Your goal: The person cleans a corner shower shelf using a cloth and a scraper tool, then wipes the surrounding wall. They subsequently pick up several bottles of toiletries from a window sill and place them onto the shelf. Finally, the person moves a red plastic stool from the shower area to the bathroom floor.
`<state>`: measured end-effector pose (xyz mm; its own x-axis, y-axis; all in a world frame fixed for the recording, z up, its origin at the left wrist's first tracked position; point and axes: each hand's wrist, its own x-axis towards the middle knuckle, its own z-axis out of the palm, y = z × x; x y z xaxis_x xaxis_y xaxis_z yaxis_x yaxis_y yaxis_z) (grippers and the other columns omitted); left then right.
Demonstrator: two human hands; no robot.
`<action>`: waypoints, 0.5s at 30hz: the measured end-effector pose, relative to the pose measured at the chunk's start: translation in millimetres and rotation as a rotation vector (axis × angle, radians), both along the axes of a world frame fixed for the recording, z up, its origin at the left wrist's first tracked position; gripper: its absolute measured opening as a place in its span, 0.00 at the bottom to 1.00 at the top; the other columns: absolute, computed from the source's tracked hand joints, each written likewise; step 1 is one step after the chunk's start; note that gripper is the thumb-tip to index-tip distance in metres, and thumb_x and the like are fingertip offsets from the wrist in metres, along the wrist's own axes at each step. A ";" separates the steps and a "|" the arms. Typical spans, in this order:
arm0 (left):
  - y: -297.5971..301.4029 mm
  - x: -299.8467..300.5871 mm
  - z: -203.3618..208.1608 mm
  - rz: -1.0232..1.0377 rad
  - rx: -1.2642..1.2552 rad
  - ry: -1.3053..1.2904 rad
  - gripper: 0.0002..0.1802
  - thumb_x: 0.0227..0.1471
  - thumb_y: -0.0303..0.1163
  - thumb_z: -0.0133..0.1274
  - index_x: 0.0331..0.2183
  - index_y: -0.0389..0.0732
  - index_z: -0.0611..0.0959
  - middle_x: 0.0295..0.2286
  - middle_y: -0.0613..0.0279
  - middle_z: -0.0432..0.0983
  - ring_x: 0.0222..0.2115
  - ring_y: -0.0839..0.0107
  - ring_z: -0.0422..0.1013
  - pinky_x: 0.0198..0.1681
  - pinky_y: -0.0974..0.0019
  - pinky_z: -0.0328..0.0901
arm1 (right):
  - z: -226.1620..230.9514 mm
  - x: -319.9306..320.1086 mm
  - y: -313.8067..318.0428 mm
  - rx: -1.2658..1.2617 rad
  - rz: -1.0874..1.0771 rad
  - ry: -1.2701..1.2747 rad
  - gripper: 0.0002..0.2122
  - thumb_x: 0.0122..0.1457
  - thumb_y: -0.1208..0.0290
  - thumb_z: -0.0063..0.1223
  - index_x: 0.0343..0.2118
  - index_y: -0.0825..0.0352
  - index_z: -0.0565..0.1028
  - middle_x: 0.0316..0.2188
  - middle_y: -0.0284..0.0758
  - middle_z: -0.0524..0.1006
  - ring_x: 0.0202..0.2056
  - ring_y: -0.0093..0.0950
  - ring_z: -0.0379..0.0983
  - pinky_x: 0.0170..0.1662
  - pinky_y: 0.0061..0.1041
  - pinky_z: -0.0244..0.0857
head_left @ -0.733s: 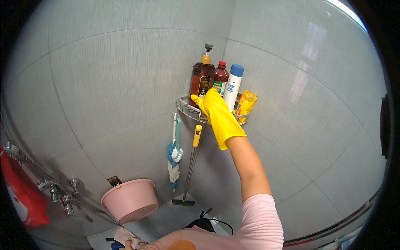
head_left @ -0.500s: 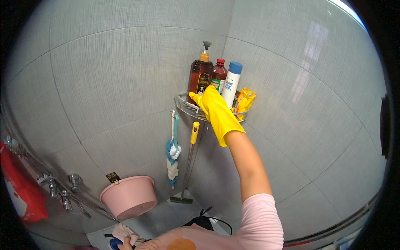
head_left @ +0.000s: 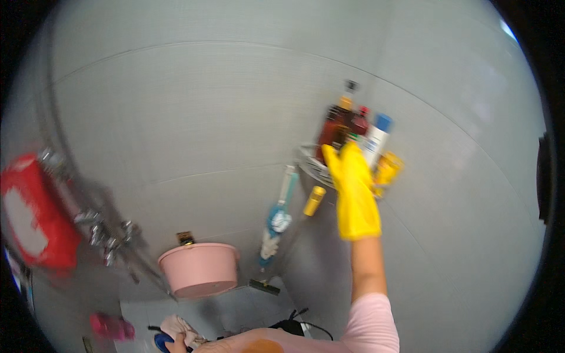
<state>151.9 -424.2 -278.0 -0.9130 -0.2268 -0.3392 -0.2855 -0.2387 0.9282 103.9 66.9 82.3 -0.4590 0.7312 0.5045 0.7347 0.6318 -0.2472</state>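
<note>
My right hand (head_left: 352,182), in a yellow rubber glove, is raised in front of a metal corner shelf (head_left: 315,165). Its thumb stands apart from the fingers, which point up toward the bottles; the picture is smeared and contact is unclear. Behind the glove stand a dark brown pump bottle (head_left: 331,129), a dark red bottle (head_left: 359,122) with a red cap and a white bottle (head_left: 375,141) with a blue cap. A yellow packet (head_left: 388,169) sits at the right end. Low down, my left hand (head_left: 176,345), ungloved and partly cut off, grips a beige cloth (head_left: 179,328) beside something blue.
A blue-and-white brush (head_left: 280,220) and a yellow-handled broom (head_left: 315,201) hang or lean below the shelf. A pink basin (head_left: 200,270) is against the wall. Chrome taps (head_left: 103,232) and a red bag (head_left: 38,215) are at left. A pink object (head_left: 112,327) is low left.
The view has swung, so the shelf and bottles appear further right and lower. My right hand has drawn back from the pump bottle's base, which stays on the shelf. My left hand keeps the cloth.
</note>
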 end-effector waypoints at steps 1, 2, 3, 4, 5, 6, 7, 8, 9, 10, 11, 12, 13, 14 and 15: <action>-3.8 4.6 0.8 0.042 0.004 -0.005 0.29 0.37 0.24 0.58 0.43 0.26 0.68 0.39 0.51 0.71 0.37 0.64 0.69 0.39 0.65 0.66 | -4.6 4.8 -21.5 0.085 0.044 0.155 0.31 0.54 0.46 0.47 0.50 0.70 0.66 0.43 0.49 0.72 0.45 0.44 0.70 0.46 0.37 0.64; -9.3 12.1 1.6 0.097 -0.021 -0.064 0.29 0.37 0.24 0.58 0.44 0.26 0.68 0.39 0.51 0.71 0.38 0.64 0.69 0.39 0.65 0.66 | -10.3 9.0 -47.2 0.030 0.201 0.347 0.26 0.55 0.52 0.48 0.50 0.68 0.67 0.43 0.46 0.73 0.44 0.39 0.70 0.46 0.33 0.64; -15.3 19.0 1.9 0.132 -0.055 -0.101 0.29 0.36 0.24 0.57 0.43 0.26 0.69 0.38 0.52 0.71 0.38 0.62 0.70 0.40 0.64 0.66 | -16.1 14.9 -73.3 -0.077 0.463 0.490 0.22 0.56 0.59 0.50 0.50 0.67 0.68 0.43 0.43 0.73 0.44 0.34 0.71 0.45 0.29 0.64; -21.5 26.4 2.3 0.209 -0.014 -0.067 0.27 0.35 0.25 0.57 0.42 0.27 0.71 0.37 0.53 0.72 0.37 0.62 0.70 0.42 0.64 0.65 | -21.6 21.8 -99.3 -0.114 0.659 0.510 0.18 0.57 0.65 0.51 0.50 0.65 0.69 0.43 0.40 0.74 0.43 0.29 0.71 0.45 0.25 0.64; -27.9 31.5 1.5 0.255 -0.038 -0.096 0.26 0.35 0.26 0.57 0.41 0.28 0.72 0.36 0.54 0.73 0.37 0.63 0.70 0.43 0.63 0.64 | -35.5 18.3 -128.4 -0.109 0.799 0.565 0.15 0.56 0.70 0.52 0.47 0.65 0.72 0.40 0.39 0.75 0.40 0.28 0.72 0.44 0.24 0.64; -38.6 38.1 2.6 0.250 -0.061 -0.037 0.26 0.35 0.26 0.57 0.41 0.28 0.72 0.36 0.53 0.73 0.36 0.63 0.70 0.42 0.64 0.64 | -49.0 14.2 -156.2 -0.278 0.936 0.579 0.12 0.55 0.74 0.53 0.43 0.65 0.75 0.37 0.38 0.77 0.37 0.27 0.74 0.43 0.23 0.65; -46.6 44.5 4.0 0.319 -0.042 -0.038 0.24 0.34 0.26 0.57 0.39 0.28 0.73 0.34 0.54 0.73 0.35 0.64 0.70 0.40 0.64 0.65 | -61.4 10.8 -182.0 -0.323 1.011 0.431 0.12 0.53 0.78 0.53 0.41 0.67 0.75 0.34 0.37 0.78 0.36 0.26 0.74 0.42 0.22 0.65; -58.2 47.0 2.8 0.375 -0.143 -0.172 0.21 0.34 0.25 0.57 0.35 0.29 0.74 0.31 0.57 0.73 0.30 0.66 0.70 0.34 0.65 0.65 | -77.6 2.4 -209.5 -0.477 1.168 0.343 0.12 0.51 0.78 0.54 0.41 0.68 0.76 0.34 0.37 0.78 0.36 0.27 0.75 0.43 0.23 0.65; -72.2 51.8 5.3 0.417 -0.199 -0.279 0.17 0.34 0.25 0.57 0.31 0.30 0.75 0.27 0.60 0.72 0.27 0.68 0.69 0.30 0.66 0.64 | -88.2 -4.2 -233.6 -0.364 1.318 0.167 0.13 0.50 0.76 0.56 0.41 0.66 0.76 0.35 0.37 0.78 0.37 0.29 0.75 0.43 0.25 0.65; -78.7 57.2 6.0 0.501 -0.165 -0.080 0.12 0.33 0.26 0.57 0.24 0.32 0.74 0.22 0.63 0.70 0.19 0.74 0.65 0.19 0.69 0.58 | -101.0 -17.7 -260.6 -0.357 1.462 0.029 0.14 0.49 0.73 0.58 0.41 0.65 0.76 0.36 0.38 0.78 0.38 0.31 0.75 0.43 0.26 0.65; -89.7 63.4 6.1 0.582 -0.133 -0.149 0.13 0.33 0.26 0.57 0.25 0.31 0.74 0.23 0.63 0.70 0.20 0.74 0.65 0.20 0.69 0.58 | -114.2 -26.4 -291.9 -0.432 1.546 -0.091 0.16 0.49 0.72 0.59 0.43 0.65 0.75 0.38 0.40 0.77 0.39 0.34 0.74 0.44 0.28 0.65; -98.2 72.8 7.0 0.667 -0.143 -0.076 0.13 0.33 0.25 0.57 0.26 0.31 0.74 0.23 0.63 0.70 0.20 0.73 0.66 0.21 0.69 0.59 | -124.1 -30.5 -315.2 -0.419 1.682 -0.198 0.19 0.50 0.69 0.59 0.46 0.64 0.73 0.40 0.40 0.76 0.41 0.37 0.73 0.44 0.29 0.66; -116.9 80.5 9.9 0.705 -0.099 -0.117 0.15 0.33 0.24 0.56 0.30 0.30 0.75 0.25 0.62 0.71 0.23 0.72 0.68 0.25 0.68 0.62 | -128.6 -33.5 -346.4 -0.429 1.759 -0.299 0.20 0.50 0.67 0.58 0.48 0.64 0.71 0.41 0.41 0.76 0.42 0.39 0.72 0.44 0.30 0.66; -132.7 88.3 8.4 0.764 -0.063 -0.119 0.16 0.34 0.24 0.56 0.31 0.30 0.75 0.27 0.61 0.72 0.25 0.71 0.69 0.28 0.68 0.63 | -134.6 -38.1 -375.9 -0.447 1.841 -0.384 0.21 0.51 0.66 0.57 0.49 0.63 0.70 0.43 0.41 0.75 0.43 0.40 0.71 0.44 0.31 0.66; -153.1 96.8 8.0 0.813 -0.047 -0.106 0.17 0.34 0.24 0.56 0.32 0.30 0.75 0.28 0.61 0.72 0.27 0.70 0.69 0.30 0.67 0.64 | -137.5 -42.3 -407.9 -0.420 1.900 -0.432 0.22 0.52 0.65 0.56 0.50 0.63 0.69 0.44 0.41 0.74 0.44 0.41 0.70 0.44 0.32 0.66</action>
<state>248.7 -577.3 -269.9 -0.4210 -0.8198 -0.3882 -0.1268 -0.3706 0.9201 61.7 -341.0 -55.2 -0.6719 -0.7300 0.1252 -0.6447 0.4933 -0.5839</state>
